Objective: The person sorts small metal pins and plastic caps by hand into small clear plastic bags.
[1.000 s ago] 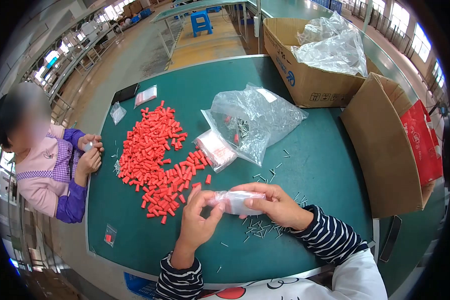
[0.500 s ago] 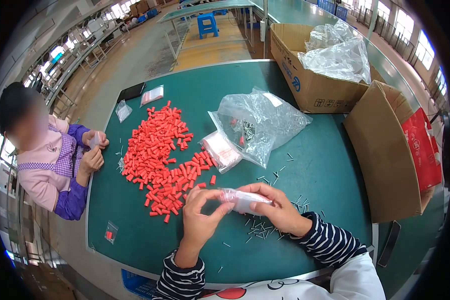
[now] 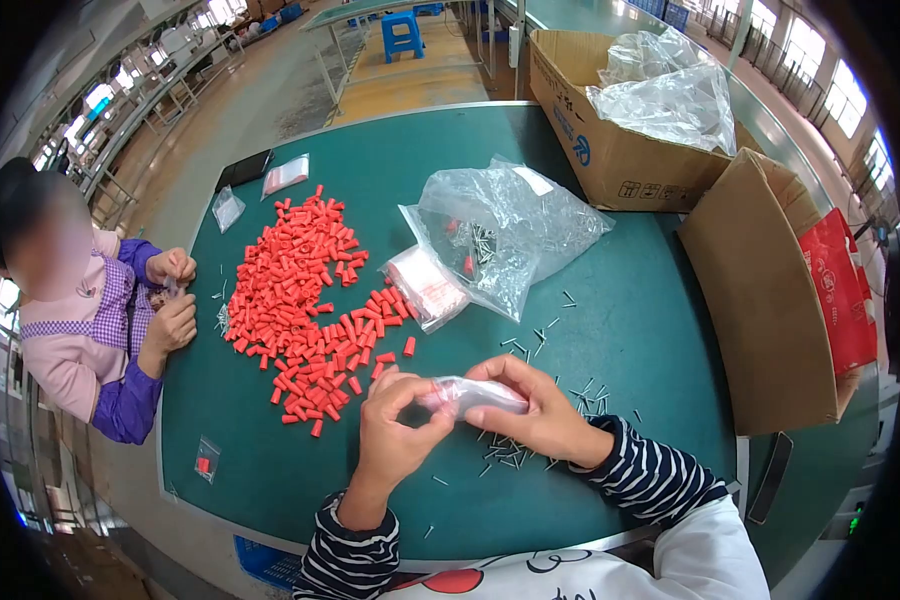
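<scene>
A bundle of small clear zip bags point(image 3: 492, 396) is held between my two hands above the near part of the green table. My left hand point(image 3: 398, 425) pinches its left end, where a red edge shows. Around its right end my right hand point(image 3: 540, 415) is closed, thumb lying along the plastic. Just beyond my left hand spreads a large pile of red plastic caps point(image 3: 295, 270). Loose screws point(image 3: 510, 452) lie under and beside my right hand, partly hidden by it. Past my hands, another stack of zip bags point(image 3: 428, 285) rests against a big clear bag point(image 3: 540, 235) containing screws and a few caps.
At the left edge a co-worker point(image 3: 80, 310) handles a small bag. A filled bag point(image 3: 206, 460) lies near the left corner. Cardboard boxes point(image 3: 630, 165) point(image 3: 755, 320) line the right side. A dark phone point(image 3: 242, 171) and small bags point(image 3: 286, 175) sit at the far left.
My view has shifted slightly, so the table's contents appear a little further left and higher. Both hands still grip the bag bundle. The co-worker's hands have moved closer together around their bag.
</scene>
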`<action>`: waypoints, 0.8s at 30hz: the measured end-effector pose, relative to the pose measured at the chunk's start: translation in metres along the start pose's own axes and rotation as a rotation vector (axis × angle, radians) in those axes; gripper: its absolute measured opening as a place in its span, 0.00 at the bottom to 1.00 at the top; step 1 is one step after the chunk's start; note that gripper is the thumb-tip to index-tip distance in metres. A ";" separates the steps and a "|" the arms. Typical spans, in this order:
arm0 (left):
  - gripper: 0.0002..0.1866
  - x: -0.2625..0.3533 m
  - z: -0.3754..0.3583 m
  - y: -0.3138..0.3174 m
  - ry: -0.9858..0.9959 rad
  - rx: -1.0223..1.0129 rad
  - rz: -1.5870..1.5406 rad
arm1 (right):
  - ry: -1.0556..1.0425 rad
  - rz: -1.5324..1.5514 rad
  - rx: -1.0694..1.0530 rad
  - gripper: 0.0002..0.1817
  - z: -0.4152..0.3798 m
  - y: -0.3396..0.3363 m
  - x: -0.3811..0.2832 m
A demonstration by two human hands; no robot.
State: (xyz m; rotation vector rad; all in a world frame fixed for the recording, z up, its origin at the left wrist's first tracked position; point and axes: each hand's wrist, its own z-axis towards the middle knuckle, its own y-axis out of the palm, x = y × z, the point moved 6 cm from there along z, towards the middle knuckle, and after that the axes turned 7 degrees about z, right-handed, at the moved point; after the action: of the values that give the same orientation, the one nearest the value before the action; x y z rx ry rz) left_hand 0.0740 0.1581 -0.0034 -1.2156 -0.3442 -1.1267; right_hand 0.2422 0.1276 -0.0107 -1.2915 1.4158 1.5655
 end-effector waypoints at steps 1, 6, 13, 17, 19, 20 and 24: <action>0.12 0.002 0.000 -0.001 0.020 0.009 0.036 | 0.055 0.066 -0.013 0.13 0.001 0.001 -0.002; 0.12 -0.001 -0.001 0.001 -0.016 -0.006 -0.006 | 0.094 0.138 0.038 0.14 0.002 -0.009 0.009; 0.09 -0.019 -0.006 0.010 -0.466 -0.089 -0.749 | 0.104 0.275 0.037 0.15 0.004 -0.011 0.007; 0.11 -0.016 -0.003 0.010 -0.432 -0.119 -0.698 | 0.127 0.321 0.102 0.15 0.005 -0.016 0.009; 0.12 -0.012 0.000 0.010 -0.305 -0.144 -0.494 | 0.117 0.235 0.149 0.16 0.004 -0.018 0.009; 0.12 -0.014 -0.001 0.010 -0.291 -0.139 -0.433 | 0.089 0.191 0.131 0.16 0.003 -0.017 0.007; 0.12 -0.021 -0.005 0.010 -0.352 -0.120 -0.491 | 0.069 0.142 0.074 0.17 0.001 -0.011 0.001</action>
State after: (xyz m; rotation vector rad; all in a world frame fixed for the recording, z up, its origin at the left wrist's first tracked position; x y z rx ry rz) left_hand 0.0709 0.1640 -0.0264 -1.4844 -0.8901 -1.3599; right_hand 0.2515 0.1309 -0.0153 -1.2349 1.6248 1.5575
